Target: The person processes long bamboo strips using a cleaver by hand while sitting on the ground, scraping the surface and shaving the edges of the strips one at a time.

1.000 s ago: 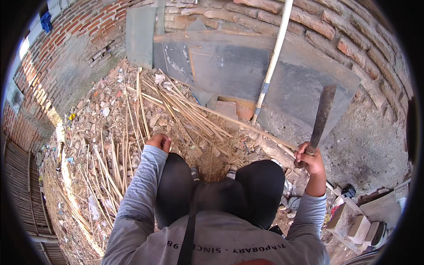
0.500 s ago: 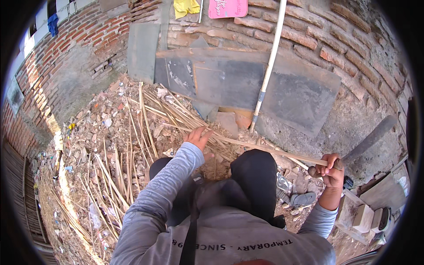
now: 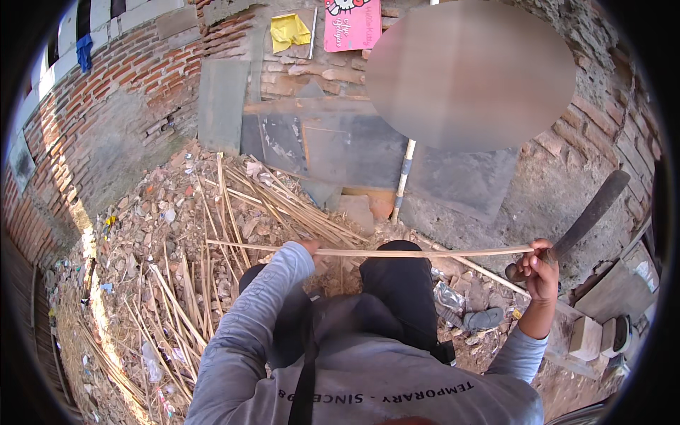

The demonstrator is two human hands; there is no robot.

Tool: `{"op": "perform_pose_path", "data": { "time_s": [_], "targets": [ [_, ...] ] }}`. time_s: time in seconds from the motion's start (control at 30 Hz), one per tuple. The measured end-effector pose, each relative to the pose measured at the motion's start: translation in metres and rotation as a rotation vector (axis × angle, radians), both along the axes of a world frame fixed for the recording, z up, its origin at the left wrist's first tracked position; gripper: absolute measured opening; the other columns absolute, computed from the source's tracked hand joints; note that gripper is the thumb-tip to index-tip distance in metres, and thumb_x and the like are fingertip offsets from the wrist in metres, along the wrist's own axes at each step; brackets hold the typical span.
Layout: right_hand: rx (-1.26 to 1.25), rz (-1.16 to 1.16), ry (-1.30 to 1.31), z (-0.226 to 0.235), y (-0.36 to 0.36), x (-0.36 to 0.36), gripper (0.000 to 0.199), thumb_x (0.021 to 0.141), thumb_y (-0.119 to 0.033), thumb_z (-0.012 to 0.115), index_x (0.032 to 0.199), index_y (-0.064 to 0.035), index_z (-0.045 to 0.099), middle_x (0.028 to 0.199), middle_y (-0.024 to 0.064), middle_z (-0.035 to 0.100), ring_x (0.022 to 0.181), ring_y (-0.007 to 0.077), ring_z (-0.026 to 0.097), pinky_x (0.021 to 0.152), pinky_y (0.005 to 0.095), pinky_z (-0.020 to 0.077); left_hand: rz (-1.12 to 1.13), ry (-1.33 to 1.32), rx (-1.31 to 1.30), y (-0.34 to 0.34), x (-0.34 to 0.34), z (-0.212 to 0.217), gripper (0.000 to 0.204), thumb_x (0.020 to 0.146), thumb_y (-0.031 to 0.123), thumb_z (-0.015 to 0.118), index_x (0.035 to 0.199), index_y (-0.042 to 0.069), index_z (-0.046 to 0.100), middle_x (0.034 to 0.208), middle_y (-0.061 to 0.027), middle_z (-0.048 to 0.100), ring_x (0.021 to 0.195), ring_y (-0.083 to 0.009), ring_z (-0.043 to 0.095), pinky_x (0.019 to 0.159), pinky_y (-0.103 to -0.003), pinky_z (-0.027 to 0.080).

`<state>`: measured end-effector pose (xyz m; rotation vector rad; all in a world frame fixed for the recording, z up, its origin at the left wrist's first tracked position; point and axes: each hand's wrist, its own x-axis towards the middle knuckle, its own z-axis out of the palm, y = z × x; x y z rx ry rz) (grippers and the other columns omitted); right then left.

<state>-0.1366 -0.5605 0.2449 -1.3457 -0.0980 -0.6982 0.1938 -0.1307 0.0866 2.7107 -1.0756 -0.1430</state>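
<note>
A long, pale bamboo strip [image 3: 425, 253] lies almost level across the front of my knees. My left hand [image 3: 310, 246] is closed around it left of the middle, its fingers partly hidden by my grey sleeve. At the right, my right hand [image 3: 540, 273] pinches the strip's end. The same hand grips a machete [image 3: 591, 216], whose dark, broad blade points up and to the right. The rounded handle end shows below my fingers. More split strips [image 3: 297, 202] lie in a pile ahead of my left hand.
Loose strips [image 3: 177, 304] are scattered over the rubble [image 3: 134, 248] at left. Dark boards [image 3: 340, 134] lean on the brick wall, a pole [image 3: 402, 180] before them. A grey sandal [image 3: 483, 319] and wooden blocks [image 3: 586, 343] lie at right. A blurred oval covers the upper right.
My left hand has drawn back toward me and closed on the strip, which has swung nearer level. The right hand keeps the machete, its blade now tilted more steeply. The view has shifted slightly.
</note>
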Motion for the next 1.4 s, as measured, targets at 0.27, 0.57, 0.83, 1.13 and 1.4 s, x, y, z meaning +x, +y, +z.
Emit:
{"op": "perform_pose_path", "data": {
  "time_s": [0.27, 0.57, 0.83, 1.13, 1.4],
  "targets": [
    [-0.111, -0.334, 0.182, -0.011, -0.005, 0.006, 0.012, 0.085, -0.009, 0.068, 0.091, -0.0033, 0.059, 0.066, -0.0004, 0.051, 0.054, 0.008, 0.048, 0.05, 0.0229, 0.0379, 0.261, -0.015, -0.168, 0.064, -0.041, 0.037, 0.031, 0.089, 0.033, 0.06, 0.107, 0.008, 0.064, 0.085, -0.0206, 0.068, 0.083, -0.0386, 0.066, 0.077, -0.043, 0.053],
    [-0.346, -0.064, 0.472, -0.028, 0.043, 0.084, 0.014, 0.083, -0.009, 0.072, 0.082, -0.0051, 0.059, 0.06, -0.0024, 0.053, 0.05, 0.0054, 0.047, 0.045, 0.0237, 0.0353, 0.585, -0.001, -0.36, 0.108, -0.131, 0.061, 0.039, 0.092, 0.041, 0.057, 0.099, 0.003, 0.061, 0.075, -0.0248, 0.064, 0.075, -0.0421, 0.065, 0.066, -0.047, 0.049],
    [-0.963, 0.194, 0.393, -0.067, 0.122, 0.206, 0.041, 0.077, -0.037, 0.076, 0.093, -0.0013, 0.064, 0.068, 0.0124, 0.059, 0.068, 0.02, 0.058, 0.065, 0.0345, 0.0465, 0.772, -0.051, -0.36, 0.121, -0.167, -0.01, 0.047, 0.097, 0.047, 0.042, 0.084, 0.005, 0.059, 0.071, -0.0262, 0.061, 0.071, -0.0479, 0.06, 0.063, -0.052, 0.046],
    [-1.429, 0.601, 0.51, -0.118, 0.212, 0.299, 0.043, 0.071, -0.034, 0.073, 0.104, -0.0065, 0.066, 0.089, 0.0165, 0.068, 0.087, 0.0353, 0.065, 0.075, 0.0448, 0.0508, 0.925, -0.044, -0.147, 0.142, -0.218, -0.063, 0.045, 0.097, 0.043, 0.042, 0.087, 0.003, 0.061, 0.072, -0.0273, 0.062, 0.069, -0.048, 0.061, 0.063, -0.055, 0.047],
    [-1.427, 0.528, 0.511, -0.154, 0.219, 0.31, 0.034, 0.073, -0.031, 0.07, 0.1, -0.0107, 0.068, 0.088, 0.0161, 0.067, 0.088, 0.0358, 0.064, 0.075, 0.0468, 0.0509, 0.939, 0.049, -0.08, 0.132, -0.22, -0.046, 0.044, 0.098, 0.041, 0.04, 0.086, 0.003, 0.058, 0.069, -0.0281, 0.061, 0.067, -0.0495, 0.06, 0.062, -0.057, 0.047]
  ]
}}
